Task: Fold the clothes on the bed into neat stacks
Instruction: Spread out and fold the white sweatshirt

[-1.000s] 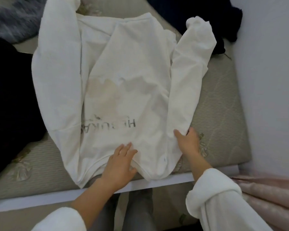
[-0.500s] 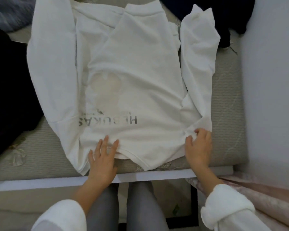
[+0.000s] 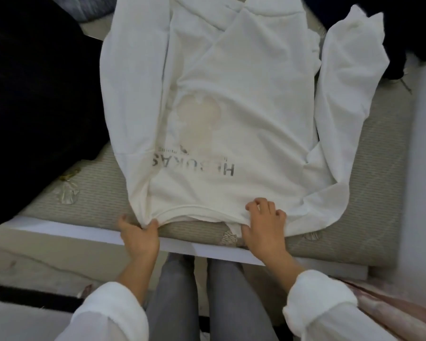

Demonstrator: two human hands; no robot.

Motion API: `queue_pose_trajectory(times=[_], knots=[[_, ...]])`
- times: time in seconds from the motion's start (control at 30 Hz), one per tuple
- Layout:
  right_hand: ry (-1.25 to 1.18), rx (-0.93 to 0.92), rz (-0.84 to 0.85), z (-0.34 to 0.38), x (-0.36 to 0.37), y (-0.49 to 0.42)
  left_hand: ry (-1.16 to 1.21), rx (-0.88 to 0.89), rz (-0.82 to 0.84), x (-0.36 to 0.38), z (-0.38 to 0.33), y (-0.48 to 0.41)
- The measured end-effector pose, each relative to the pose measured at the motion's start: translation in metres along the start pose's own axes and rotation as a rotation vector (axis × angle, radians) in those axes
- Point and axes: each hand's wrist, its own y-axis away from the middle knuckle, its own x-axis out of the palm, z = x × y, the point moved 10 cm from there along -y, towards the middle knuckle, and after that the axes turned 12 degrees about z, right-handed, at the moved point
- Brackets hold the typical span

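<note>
The sweatshirt (image 3: 231, 107) lies spread flat on the bed (image 3: 369, 173), hem toward you, its printed lettering upside down. Your left grip (image 3: 139, 235) pinches the sweatshirt's near-left hem corner between thumb and curled fingers. Your right grip (image 3: 265, 225) sits on the hem right of the sweatshirt's middle, fingers curled onto the cloth and thumb at the hem edge. It appears to hold the hem, though the underside is hidden.

Progress: early.
- The left sleeve lies along the sweatshirt's left side. The right sleeve sprawls out from its right side, creased.
- The body shows no fold.
- No finished stack shows around the sweatshirt.
- Dark clothes (image 3: 35, 94) lie heaped left of the sweatshirt. Another dark garment (image 3: 416, 25) lies beyond its far-right corner. Both appear unfolded.

Remaining, by judgement: square the hem, fold in the sleeves, fold the body, stack it, then repeat for the dark items.
</note>
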Motion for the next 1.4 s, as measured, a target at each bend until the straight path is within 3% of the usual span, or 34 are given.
queue_pose_trajectory(times=[0.17, 0.27, 0.33, 0.37, 0.43, 0.5, 0.53, 0.6, 0.67, 0.8, 0.83, 0.87, 0.9, 0.97, 1.0, 1.07, 1.13, 1.27, 1.4], knots=[[-0.413, 0.558, 0.002, -0.070, -0.007, 0.023, 0.276, -0.082, 0.094, 0.018, 0.009, 0.009], [-1.062, 0.929, 0.052, -0.076, 0.036, 0.043, 0.411, -0.067, 0.150, 0.024, 0.000, 0.014], [-1.459, 1.016, 0.071, -0.057, 0.060, 0.048, 0.516, -0.060, 0.166, 0.022, -0.006, 0.017], [-1.503, 0.972, 0.060, -0.052, 0.061, 0.046, 0.602, -0.064, 0.172, 0.019, -0.007, 0.017], [-1.260, 0.802, -0.014, -0.054, 0.036, 0.043, 0.691, -0.056, 0.177, 0.008, -0.007, 0.013], [-0.844, 0.533, -0.063, -0.049, 0.004, 0.041, 0.515, 0.031, 0.183, -0.009, -0.008, 0.008], [-0.637, 0.398, -0.016, -0.040, 0.000, 0.040, 0.361, 0.095, 0.195, -0.015, -0.009, 0.005], [-0.241, 0.200, 0.235, -0.025, 0.025, 0.045, 0.052, 0.189, 0.224, -0.018, -0.010, 0.003], [-0.113, 0.127, 0.399, -0.027, 0.046, 0.054, -0.148, 0.245, 0.270, -0.014, -0.011, 0.003], [-0.109, -0.160, 0.204, -0.019, 0.031, 0.051, -0.275, 0.325, 0.316, -0.009, -0.021, 0.008], [0.000, -0.265, 0.197, -0.015, 0.034, 0.052, -0.285, 0.319, 0.324, -0.009, -0.018, 0.009], [0.065, -0.321, 0.311, -0.012, 0.043, 0.054, -0.284, 0.288, 0.338, -0.009, -0.012, 0.008], [0.108, -0.331, 0.435, -0.014, 0.050, 0.055, -0.267, 0.220, 0.365, -0.009, -0.003, 0.006], [0.125, -0.174, 0.739, -0.031, 0.064, 0.059, -0.136, -0.025, 0.469, -0.007, 0.021, 0.001], [0.124, -0.102, 0.807, -0.036, 0.062, 0.057, -0.088, -0.139, 0.536, -0.003, 0.031, 0.002], [0.005, -0.050, 0.734, -0.031, 0.041, 0.039, -0.161, -0.202, 0.596, -0.003, 0.028, 0.002], [-0.123, -0.034, 0.611, -0.024, 0.015, 0.013, -0.242, -0.109, 0.478, -0.014, 0.000, -0.007], [-0.257, -0.010, 0.514, -0.009, -0.030, -0.046, -0.188, 0.158, 0.216, -0.025, -0.091, -0.023], [-0.313, -0.009, 0.361, 0.006, -0.073, -0.114, -0.221, 0.390, 0.090, -0.009, -0.188, -0.046]])
